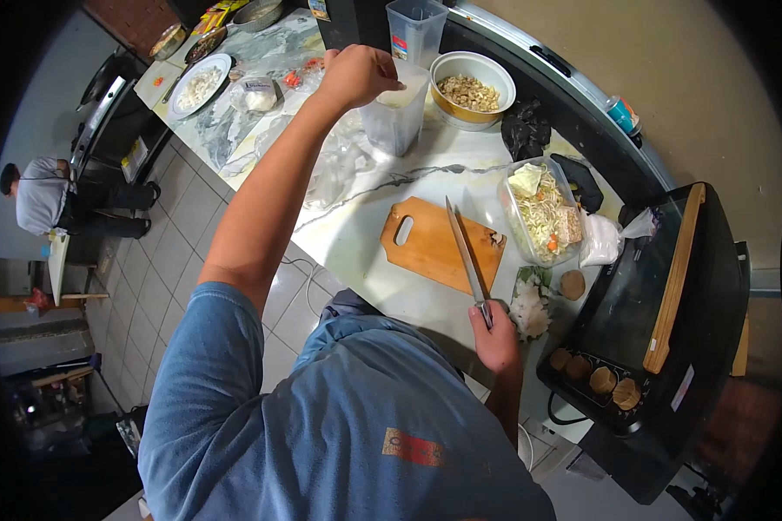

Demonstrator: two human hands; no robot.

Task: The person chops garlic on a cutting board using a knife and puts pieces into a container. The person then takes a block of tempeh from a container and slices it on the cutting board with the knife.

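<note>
My right hand (495, 339) grips the handle of a long kitchen knife (467, 252), whose blade lies across or just over a wooden cutting board (413, 226). Stretched out over the counter, my left hand (356, 76) has curled fingers at the top of a tall clear plastic container (395, 130) with something pale inside. What those fingers hold, if anything, is hidden. Right of the board stands a clear tub (543, 213) of shredded vegetables. A whitish shredded heap (528, 306) lies close to my right hand.
A black electric griddle (634, 286) with a wooden strip (678, 278) across it stands at right. Behind are a bowl (471, 87) of chopped pieces and another clear container (415, 30). A plate (202, 87) of white food sits farther left. Another person (48, 195) stands across the floor.
</note>
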